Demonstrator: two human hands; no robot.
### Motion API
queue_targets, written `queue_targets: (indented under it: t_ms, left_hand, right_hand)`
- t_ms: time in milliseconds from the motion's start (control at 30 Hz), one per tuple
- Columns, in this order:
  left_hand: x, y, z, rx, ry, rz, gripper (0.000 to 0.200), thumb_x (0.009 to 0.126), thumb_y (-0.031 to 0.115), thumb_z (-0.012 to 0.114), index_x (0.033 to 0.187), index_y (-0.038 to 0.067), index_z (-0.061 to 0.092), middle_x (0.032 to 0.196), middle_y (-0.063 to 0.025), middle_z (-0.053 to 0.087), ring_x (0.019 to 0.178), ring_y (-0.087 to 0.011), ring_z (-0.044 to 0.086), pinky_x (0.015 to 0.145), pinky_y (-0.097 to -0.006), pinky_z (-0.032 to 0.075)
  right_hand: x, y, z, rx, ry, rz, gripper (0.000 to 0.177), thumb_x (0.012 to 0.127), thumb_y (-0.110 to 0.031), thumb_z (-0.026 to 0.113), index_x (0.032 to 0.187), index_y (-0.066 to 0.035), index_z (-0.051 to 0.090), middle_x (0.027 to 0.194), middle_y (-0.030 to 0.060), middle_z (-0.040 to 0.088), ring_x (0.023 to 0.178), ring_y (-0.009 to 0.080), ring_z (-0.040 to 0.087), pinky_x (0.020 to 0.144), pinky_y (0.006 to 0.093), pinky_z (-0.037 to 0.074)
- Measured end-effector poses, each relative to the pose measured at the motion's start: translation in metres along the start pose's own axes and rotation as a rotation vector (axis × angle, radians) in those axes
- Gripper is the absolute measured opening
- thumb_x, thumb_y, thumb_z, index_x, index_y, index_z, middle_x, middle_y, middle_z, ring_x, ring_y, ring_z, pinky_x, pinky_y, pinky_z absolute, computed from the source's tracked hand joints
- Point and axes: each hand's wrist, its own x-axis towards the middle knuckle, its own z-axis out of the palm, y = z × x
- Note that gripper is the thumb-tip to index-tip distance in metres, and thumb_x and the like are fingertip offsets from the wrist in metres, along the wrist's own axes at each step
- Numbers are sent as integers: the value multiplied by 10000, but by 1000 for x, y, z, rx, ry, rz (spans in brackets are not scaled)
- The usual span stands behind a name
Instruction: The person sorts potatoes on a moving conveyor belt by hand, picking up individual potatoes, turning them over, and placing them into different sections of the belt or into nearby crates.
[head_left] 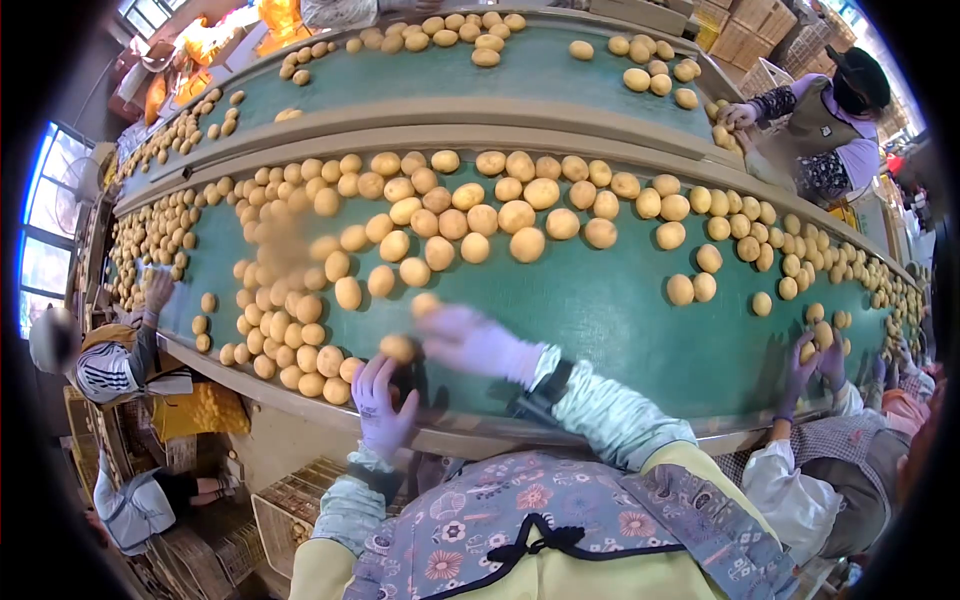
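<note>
A floral apron (520, 505) is worn at the near edge of the green belt (590, 305). Left hand (383, 405), purple-gloved: grip apart, thumb spread from fingers; one potato (397, 348) is met at the fingertips. Right hand (475, 343), also gloved, is stretched over the belt and blurred by motion; a second potato (426, 304) is seen at its fingertips. Grip state there cannot be told. Just left of the left hand, potatoes (285, 325) are massed on the belt, partly smeared by a blurred patch. Beyond both hands, more are spread in loose rows. To the right, a potato is held up in a co-worker's gloved hands (797, 368). Past the brown divider (420, 123), a second green belt (540, 80) is dotted with potatoes; others are handled at its right end by a capped person (835, 125).
</note>
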Motion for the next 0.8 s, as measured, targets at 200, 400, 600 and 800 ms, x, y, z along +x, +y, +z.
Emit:
queue_targets:
  t_ms: [200,400,600,800]
  left_hand:
    - [14,-13,-22,28,-84,25,850,815,314,904,1573,98,587,1637,-218,541,1512,-438,496,1281,-600,347]
    - [12,-52,-30,97,-60,-14,769,827,307,895,1516,101,621,1563,-183,596,1449,-426,543,1262,-581,376]
    - [15,-91,-43,28,-68,-17,631,876,310,866,1433,83,676,1501,-176,646,1409,-423,576,1243,-592,397]
    - [45,-70,-40,-95,-11,101,707,859,305,865,1477,39,647,1508,-205,636,1419,-465,562,1259,-620,365]
  right_hand:
    - [81,81,-136,-599,411,187,452,1001,-220,669,1439,-109,652,1425,201,688,1346,401,627,1113,514,525]
    - [121,91,-152,-787,21,861,440,1029,-219,665,1445,-79,697,1504,213,695,1406,346,673,1151,516,567]
    - [45,66,-97,-511,170,565,514,972,-380,700,1338,-23,644,1201,219,775,1109,374,772,975,471,606]
    - [-69,-30,-56,1251,684,472,338,1155,-250,629,1421,-42,613,1197,92,693,1045,196,727,844,308,612]
